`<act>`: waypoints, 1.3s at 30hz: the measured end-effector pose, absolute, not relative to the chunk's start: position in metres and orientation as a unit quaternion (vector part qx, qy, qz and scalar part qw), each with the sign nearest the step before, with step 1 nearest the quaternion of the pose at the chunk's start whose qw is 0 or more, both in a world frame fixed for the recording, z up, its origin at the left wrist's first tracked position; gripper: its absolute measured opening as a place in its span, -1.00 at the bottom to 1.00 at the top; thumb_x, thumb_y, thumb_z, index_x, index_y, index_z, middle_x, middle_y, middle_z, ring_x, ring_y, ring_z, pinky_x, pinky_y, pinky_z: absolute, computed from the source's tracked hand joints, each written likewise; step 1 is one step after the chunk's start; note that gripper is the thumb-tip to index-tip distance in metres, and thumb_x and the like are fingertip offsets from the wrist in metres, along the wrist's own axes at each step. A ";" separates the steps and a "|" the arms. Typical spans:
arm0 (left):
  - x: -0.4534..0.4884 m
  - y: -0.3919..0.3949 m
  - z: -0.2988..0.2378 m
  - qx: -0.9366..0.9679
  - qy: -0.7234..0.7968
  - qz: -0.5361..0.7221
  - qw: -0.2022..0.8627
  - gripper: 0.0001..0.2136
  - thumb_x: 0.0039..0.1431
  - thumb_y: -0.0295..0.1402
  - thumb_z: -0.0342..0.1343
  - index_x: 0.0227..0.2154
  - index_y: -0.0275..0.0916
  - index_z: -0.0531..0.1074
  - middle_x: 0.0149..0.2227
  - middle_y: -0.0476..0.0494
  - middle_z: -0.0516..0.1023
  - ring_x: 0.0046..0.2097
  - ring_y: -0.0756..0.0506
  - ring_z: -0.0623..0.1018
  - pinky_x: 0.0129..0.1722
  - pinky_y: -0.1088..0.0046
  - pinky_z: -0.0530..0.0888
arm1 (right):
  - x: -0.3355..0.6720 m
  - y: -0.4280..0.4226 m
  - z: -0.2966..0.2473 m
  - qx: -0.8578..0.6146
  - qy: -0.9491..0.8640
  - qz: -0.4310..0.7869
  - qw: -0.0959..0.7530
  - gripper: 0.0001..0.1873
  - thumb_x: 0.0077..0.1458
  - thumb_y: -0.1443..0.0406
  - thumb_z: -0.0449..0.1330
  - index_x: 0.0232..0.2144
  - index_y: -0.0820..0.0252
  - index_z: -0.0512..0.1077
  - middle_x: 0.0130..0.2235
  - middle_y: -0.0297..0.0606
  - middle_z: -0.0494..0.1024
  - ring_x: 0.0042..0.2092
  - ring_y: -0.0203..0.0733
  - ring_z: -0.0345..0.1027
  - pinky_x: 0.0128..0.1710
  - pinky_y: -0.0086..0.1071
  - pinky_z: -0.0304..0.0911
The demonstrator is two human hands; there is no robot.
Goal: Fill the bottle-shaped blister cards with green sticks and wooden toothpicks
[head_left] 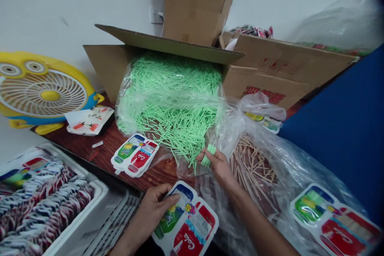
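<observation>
While the right hand (220, 165) pinches a bundle of green sticks (207, 156), the left hand (153, 208) grips a printed packet (189, 224).
Bundle lies at 6 o'clock of the green heap (171, 104), long axis 7 to 1 o'clock, free ends toward 1; fingers clamped on its lower end. Left thumb and fingers clamped on the packet's 10 o'clock edge. Judged risk: thin, smooth sticks in a fingertip pinch may slip and drop into the wooden sticks (252, 164) at 3 o'clock, mixing them.

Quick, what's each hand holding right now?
Left hand: closed on the drink-bottle packet.
Right hand: closed on a few green sticks.
</observation>
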State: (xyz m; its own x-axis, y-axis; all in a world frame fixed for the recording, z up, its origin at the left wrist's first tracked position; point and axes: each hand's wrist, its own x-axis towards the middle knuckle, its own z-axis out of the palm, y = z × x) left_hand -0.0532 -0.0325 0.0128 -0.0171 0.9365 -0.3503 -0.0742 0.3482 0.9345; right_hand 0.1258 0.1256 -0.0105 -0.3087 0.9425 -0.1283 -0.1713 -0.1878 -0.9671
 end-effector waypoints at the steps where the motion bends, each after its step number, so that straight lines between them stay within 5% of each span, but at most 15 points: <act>1: -0.053 -0.032 0.013 0.371 0.573 0.426 0.594 -0.72 0.08 -0.15 0.17 -0.51 -0.29 0.40 -0.54 0.03 0.38 -0.48 0.03 0.32 -0.49 0.57 0.25 | 0.125 0.127 -0.008 -0.405 -0.450 0.677 0.419 -0.68 -0.03 0.08 0.26 -0.30 0.17 0.43 -0.45 -0.30 0.56 -0.41 -0.14 0.43 -0.33 -0.27 0.32; 14: -0.060 -0.034 0.013 0.373 0.604 0.431 0.557 -0.73 0.05 -0.17 0.18 -0.51 -0.31 0.44 -0.54 0.00 0.43 -0.46 0.00 0.37 -0.48 0.55 0.29 | 0.113 0.151 -0.004 -0.482 -0.534 0.612 0.328 -0.86 -0.13 0.21 0.28 -0.51 0.13 0.42 -0.57 -0.39 0.54 -0.52 -0.18 0.43 -0.57 -0.37 0.36; 22: -0.057 -0.036 0.009 0.390 0.615 0.400 0.556 -0.72 0.07 -0.16 0.15 -0.54 -0.31 0.44 -0.58 0.03 0.35 -0.50 0.01 0.31 -0.53 0.56 0.24 | 0.114 0.148 -0.003 -0.465 -0.489 0.656 0.337 -0.73 -0.18 0.13 0.34 -0.48 0.15 0.40 -0.59 -0.37 0.55 -0.55 -0.15 0.44 -0.56 -0.29 0.40; 30: -0.058 -0.030 0.006 0.418 0.609 0.399 0.544 -0.69 0.09 -0.19 0.12 -0.65 -0.27 0.32 -0.60 0.10 0.21 -0.51 0.04 0.21 -0.53 0.57 0.17 | 0.108 0.126 0.010 -0.380 -0.370 0.739 0.415 -0.69 -0.12 0.13 0.36 -0.41 0.21 0.42 -0.47 -0.27 0.60 -0.39 -0.11 0.52 -0.36 -0.24 0.44; 39: -0.051 -0.014 0.019 0.414 0.545 0.410 0.603 -0.68 0.13 -0.11 0.07 -0.54 -0.29 0.41 -0.57 0.07 0.27 -0.51 0.04 0.23 -0.51 0.56 0.20 | 0.098 0.088 0.034 -0.329 -0.330 0.721 0.512 -0.77 0.07 0.10 0.21 -0.26 0.07 0.40 -0.30 -0.34 0.60 -0.13 -0.14 0.48 0.04 -0.14 0.29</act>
